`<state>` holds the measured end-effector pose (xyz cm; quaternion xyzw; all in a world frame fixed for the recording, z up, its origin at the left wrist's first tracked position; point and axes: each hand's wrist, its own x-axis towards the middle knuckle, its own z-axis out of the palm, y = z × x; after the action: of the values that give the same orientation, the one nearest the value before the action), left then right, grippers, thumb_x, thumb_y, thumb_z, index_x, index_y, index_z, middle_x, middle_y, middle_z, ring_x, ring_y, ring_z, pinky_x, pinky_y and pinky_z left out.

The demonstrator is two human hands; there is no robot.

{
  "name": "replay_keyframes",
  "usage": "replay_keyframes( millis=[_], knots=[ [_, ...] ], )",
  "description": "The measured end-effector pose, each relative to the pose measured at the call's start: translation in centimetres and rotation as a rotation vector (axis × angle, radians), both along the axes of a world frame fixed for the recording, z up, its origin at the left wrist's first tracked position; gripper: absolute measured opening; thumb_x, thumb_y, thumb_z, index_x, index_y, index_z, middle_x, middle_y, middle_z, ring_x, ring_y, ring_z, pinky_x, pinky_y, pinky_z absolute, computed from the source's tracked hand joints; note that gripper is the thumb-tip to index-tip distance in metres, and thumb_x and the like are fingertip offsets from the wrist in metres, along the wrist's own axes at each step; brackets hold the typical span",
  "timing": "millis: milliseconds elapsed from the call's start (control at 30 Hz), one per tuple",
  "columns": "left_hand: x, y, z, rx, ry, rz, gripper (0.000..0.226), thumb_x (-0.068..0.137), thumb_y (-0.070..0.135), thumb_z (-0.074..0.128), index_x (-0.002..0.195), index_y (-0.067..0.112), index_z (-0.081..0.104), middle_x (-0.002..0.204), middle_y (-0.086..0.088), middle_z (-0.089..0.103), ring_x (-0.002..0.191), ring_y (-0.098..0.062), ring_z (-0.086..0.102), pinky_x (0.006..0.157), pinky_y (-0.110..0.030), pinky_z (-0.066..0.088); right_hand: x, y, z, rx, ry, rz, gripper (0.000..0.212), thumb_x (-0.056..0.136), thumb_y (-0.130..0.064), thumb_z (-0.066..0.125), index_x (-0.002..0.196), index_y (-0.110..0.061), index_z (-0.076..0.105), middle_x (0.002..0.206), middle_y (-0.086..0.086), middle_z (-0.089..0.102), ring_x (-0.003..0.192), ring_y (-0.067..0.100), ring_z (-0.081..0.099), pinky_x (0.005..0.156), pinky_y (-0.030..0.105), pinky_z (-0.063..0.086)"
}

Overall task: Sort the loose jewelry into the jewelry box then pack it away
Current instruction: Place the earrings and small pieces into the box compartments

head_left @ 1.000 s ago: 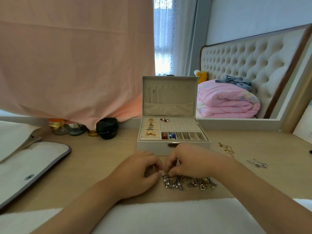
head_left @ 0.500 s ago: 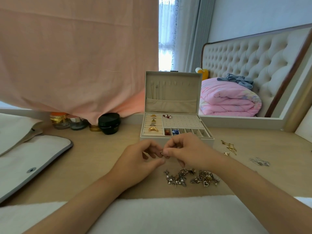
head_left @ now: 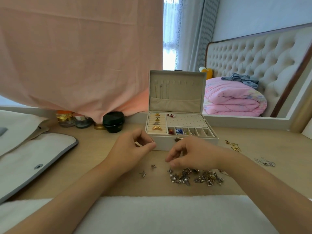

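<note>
The left hand (head_left: 135,147) is pinching a gold piece (head_left: 152,141) near the jewelry box (head_left: 211,141), likely for slotting, while the right hand (head_left: 190,154) is hovering loose-fingered, apparently empty, over the pile (head_left: 194,177)

Cream leatherette jewelry box (head_left: 185,92), beige lining. Tangled metal jewelry pile (head_left: 195,177): silver, gold. Tiny stud (head_left: 152,141) in my left hand (head_left: 131,149): gold. Hanging cloth sheet (head_left: 76,56): peach.

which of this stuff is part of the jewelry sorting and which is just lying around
For the job: open jewelry box, pile of loose jewelry, two stray pieces beside it, gold chain, silver pieces, small gold piece pinched by the left hand.

Just lying about: black jar, glass jars, grey-edged pouch, pink cloth, folded pink quilt.
</note>
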<state>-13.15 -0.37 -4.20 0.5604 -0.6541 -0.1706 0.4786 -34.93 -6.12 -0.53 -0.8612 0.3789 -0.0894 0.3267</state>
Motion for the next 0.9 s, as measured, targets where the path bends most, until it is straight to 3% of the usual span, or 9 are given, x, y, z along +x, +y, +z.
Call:
replay_keyframes(
  millis=[167,300,367,467,567,733,900],
  knots=[
    [-0.2,-0.1,-0.4,0.056,-0.053,-0.022,0.018,0.084,0.024,0.078,0.093,0.034,0.067,0.084,0.011,0.068,0.074,-0.007,0.063,0.068,-0.021,0.051,0.2,0.1,-0.3,-0.020,0.111,0.041,0.012,0.086,-0.026,0.079,0.097,-0.030,0.079,0.083,-0.015,0.074,0.069,-0.010,0.061,0.063,0.005,0.041],
    [-0.4,0.2,-0.4,0.083,-0.119,-0.056,0.015,0.087,0.026,0.075,0.097,0.037,0.072,0.087,0.013,0.070,0.078,-0.004,0.062,0.069,-0.014,0.048,0.3,0.2,-0.5,-0.057,0.119,0.057,0.006,0.089,-0.024,0.075,0.092,-0.027,0.079,0.071,-0.023,0.068,0.059,-0.010,0.057,0.056,0.004,0.038],
    [-0.4,0.2,-0.4,0.080,-0.140,-0.069,0.011,0.088,0.027,0.074,0.095,0.036,0.074,0.086,0.015,0.070,0.080,-0.004,0.063,0.070,-0.015,0.047,0.2,0.2,-0.5,0.005,0.000,0.025,0.007,0.092,-0.020,0.071,0.089,-0.025,0.075,0.069,-0.020,0.069,0.053,-0.002,0.056,0.052,0.010,0.039],
    [-0.7,0.3,-0.3,0.059,-0.118,-0.083,0.010,0.090,0.027,0.072,0.092,0.037,0.072,0.085,0.019,0.069,0.082,-0.006,0.065,0.072,-0.023,0.052,0.0,-0.2,0.0,0.229,-0.291,-0.062,0.009,0.097,-0.011,0.062,0.093,-0.012,0.070,0.094,0.001,0.077,0.050,0.013,0.056,0.042,0.019,0.033],
    [-1.3,0.4,-0.3,0.035,-0.094,-0.080,0.014,0.091,0.024,0.069,0.094,0.038,0.070,0.086,0.020,0.068,0.081,-0.007,0.065,0.072,-0.024,0.053,-0.4,-0.7,0.0,0.382,-0.459,-0.113,0.008,0.098,-0.010,0.061,0.097,-0.007,0.069,0.101,0.011,0.076,0.047,0.012,0.051,0.038,0.019,0.031],
    [-2.7,1.1,0.1,-0.003,-0.019,-0.113,0.025,0.093,0.023,0.068,0.104,0.045,0.064,0.092,0.018,0.063,0.079,-0.009,0.061,0.065,-0.020,0.051,-0.5,-1.1,0.0,0.568,-0.578,-0.174,0.012,0.096,-0.015,0.064,0.098,-0.006,0.071,0.091,0.014,0.073,0.044,0.008,0.044,0.037,0.017,0.030],
    [-3.8,1.2,0.3,-0.030,0.005,-0.020,0.011,0.089,0.033,0.071,0.092,0.043,0.068,0.082,0.021,0.067,0.072,-0.008,0.060,0.063,-0.017,0.048,-0.1,-0.8,-0.1,0.626,-0.619,-0.180,0.021,0.095,-0.014,0.065,0.107,0.001,0.073,0.097,0.020,0.073,0.046,0.008,0.043,0.039,0.016,0.030]
  ],
)
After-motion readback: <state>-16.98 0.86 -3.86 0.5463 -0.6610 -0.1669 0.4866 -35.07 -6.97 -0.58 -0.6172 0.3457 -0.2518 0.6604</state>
